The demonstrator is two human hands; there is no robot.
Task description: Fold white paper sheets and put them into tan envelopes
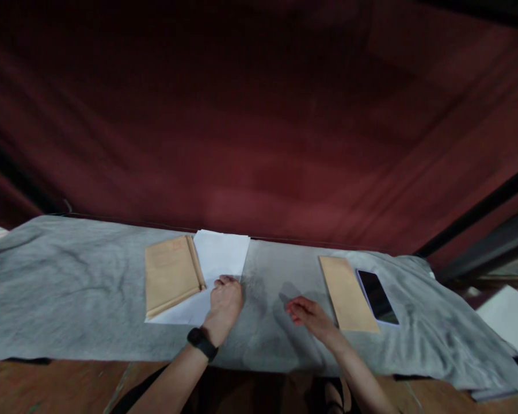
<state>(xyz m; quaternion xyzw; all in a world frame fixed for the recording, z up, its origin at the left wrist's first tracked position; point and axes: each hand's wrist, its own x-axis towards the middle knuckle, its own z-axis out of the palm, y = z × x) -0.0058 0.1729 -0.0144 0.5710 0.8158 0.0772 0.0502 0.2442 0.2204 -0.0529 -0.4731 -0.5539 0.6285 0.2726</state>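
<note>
My left hand [227, 302], with a dark watch [202, 343] on its wrist, rests at the right edge of the white paper sheets [222, 253]. Its fingers are curled closed; whatever they may hold is hidden beneath them. A stack of brown envelopes [172, 273] lies on the sheets, left of that hand. My right hand [307, 316] hovers over the grey cloth, its fingers loosely bent and slightly apart, with nothing visible in them. Just right of it lies a single brown envelope [347, 296], flat on the cloth.
A phone [377, 296] in a light purple case lies beside the single envelope. Grey cloth [90, 287] covers the long, narrow table. Behind it hangs a dark red curtain [259, 144]. At the far right, a white object [511, 319] shows beyond the cloth.
</note>
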